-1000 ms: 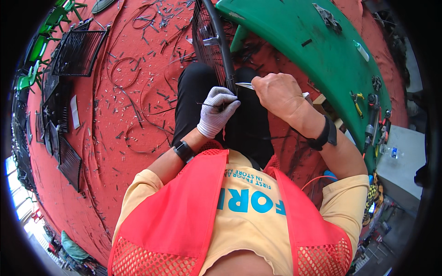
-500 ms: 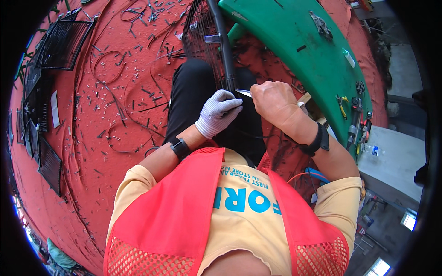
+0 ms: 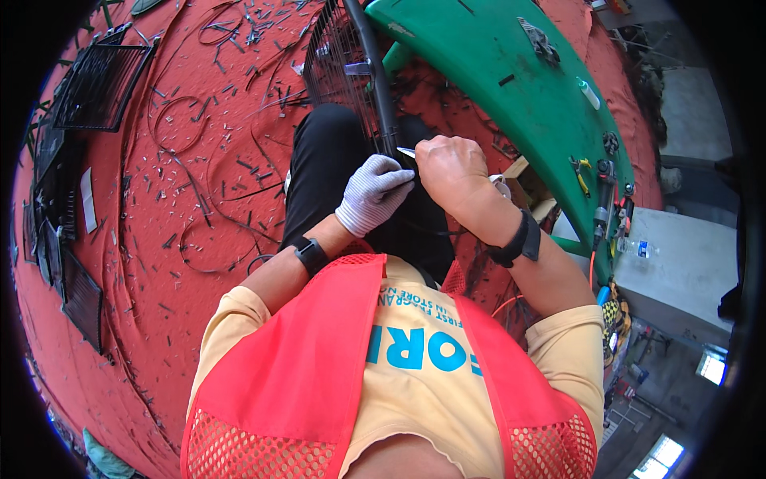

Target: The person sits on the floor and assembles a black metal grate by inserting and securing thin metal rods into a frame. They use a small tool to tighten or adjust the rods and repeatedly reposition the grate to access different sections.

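My right hand (image 3: 453,169), bare, is closed around a knife, its handle hidden in the fist. The short silver knife blade (image 3: 406,152) points left, next to the lower end of a black tube. That tube (image 3: 375,76) is the edge of a black frame strung with thin dark strands (image 3: 331,64), which stands between my legs. My left hand (image 3: 373,194), in a pale striped glove, is closed in a pinch just below the tube's end. What its fingers hold is lost against the dark trousers.
Black offcuts and long thin strips (image 3: 191,132) litter the red floor covering. Dark woven panels (image 3: 100,84) lie at far left. A green table (image 3: 495,60) curves along the right, bearing a glove (image 3: 538,40), a white bottle (image 3: 589,93), yellow-handled pliers (image 3: 582,174) and power tools (image 3: 604,203).
My right hand has shifted left and slightly up, bringing the blade close against the tube's end. My left hand keeps its pinch in nearly the same place. The view has shifted slightly.
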{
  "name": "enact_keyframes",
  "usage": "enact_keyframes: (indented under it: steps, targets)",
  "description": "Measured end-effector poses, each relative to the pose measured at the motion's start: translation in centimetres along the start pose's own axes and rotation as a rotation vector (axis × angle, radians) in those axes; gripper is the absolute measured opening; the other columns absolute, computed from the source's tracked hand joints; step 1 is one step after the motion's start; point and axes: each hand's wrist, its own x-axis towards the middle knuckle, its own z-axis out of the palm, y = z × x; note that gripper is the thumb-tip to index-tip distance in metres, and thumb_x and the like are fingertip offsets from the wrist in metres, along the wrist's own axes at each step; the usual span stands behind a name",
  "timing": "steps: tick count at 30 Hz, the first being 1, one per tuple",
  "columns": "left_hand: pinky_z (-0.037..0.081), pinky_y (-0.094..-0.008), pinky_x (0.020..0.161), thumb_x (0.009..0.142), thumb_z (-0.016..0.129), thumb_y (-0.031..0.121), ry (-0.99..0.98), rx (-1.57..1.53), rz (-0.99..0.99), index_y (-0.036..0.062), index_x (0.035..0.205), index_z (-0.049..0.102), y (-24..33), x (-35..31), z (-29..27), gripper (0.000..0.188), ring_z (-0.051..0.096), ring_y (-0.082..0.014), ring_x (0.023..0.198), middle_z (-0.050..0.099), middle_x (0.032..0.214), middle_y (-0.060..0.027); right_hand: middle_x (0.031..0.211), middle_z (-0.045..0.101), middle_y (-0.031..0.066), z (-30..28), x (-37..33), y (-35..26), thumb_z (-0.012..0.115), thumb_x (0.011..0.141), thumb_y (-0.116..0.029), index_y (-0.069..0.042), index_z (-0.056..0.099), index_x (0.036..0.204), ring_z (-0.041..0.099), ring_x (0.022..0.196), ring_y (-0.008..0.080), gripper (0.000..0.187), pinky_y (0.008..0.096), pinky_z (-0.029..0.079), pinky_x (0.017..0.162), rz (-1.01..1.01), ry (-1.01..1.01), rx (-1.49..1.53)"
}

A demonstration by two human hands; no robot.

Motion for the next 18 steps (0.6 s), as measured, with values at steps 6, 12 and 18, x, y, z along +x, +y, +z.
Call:
enact_keyframes:
  steps: [6, 12, 18]
  targets:
    - [0.049, -0.0323, 0.061, 0.072, 0.074, 0.002, 0.026, -0.049, -0.04, 0.007, 0.094, 0.068, 0.2, 0.1, 0.1, 0.024, 0.058, -0.026, 0.071, 0.058, 0.082, -0.0102, 0.076, 0.066, 0.0157, 2.4, 1.1, 3.1, 0.056, 0.083, -0.016, -0.009, 0.069, 0.084, 0.065, 0.076, 0.0352, 0.015, 0.0443, 0.052, 0.068, 0.002, 0.078, 0.327]
    - [0.047, -0.0271, 0.063, 0.075, 0.071, -0.002, 0.021, -0.114, -0.085, 0.0044, 0.095, 0.069, 0.4, 0.0, 0.1, 0.022, 0.058, -0.0195, 0.073, 0.056, 0.084, -0.0085, 0.078, 0.067, 0.015, 1.5, 1.2, 2.4, 0.055, 0.083, -0.016, -0.01, 0.069, 0.083, 0.067, 0.077, 0.0323, 0.015, 0.0432, 0.053, 0.068, -0.014, 0.034, 0.105]
    - [0.047, -0.0269, 0.064, 0.074, 0.071, -0.003, 0.011, -0.131, -0.086, 0.0038, 0.095, 0.069, 0.3, 0.0, 0.0, 0.022, 0.058, -0.0197, 0.074, 0.056, 0.084, -0.0086, 0.08, 0.068, 0.0131, -0.8, 1.0, 1.0, 0.057, 0.08, -0.014, -0.01, 0.07, 0.082, 0.068, 0.075, 0.0305, 0.014, 0.0401, 0.054, 0.066, -0.024, -0.032, 0.007]
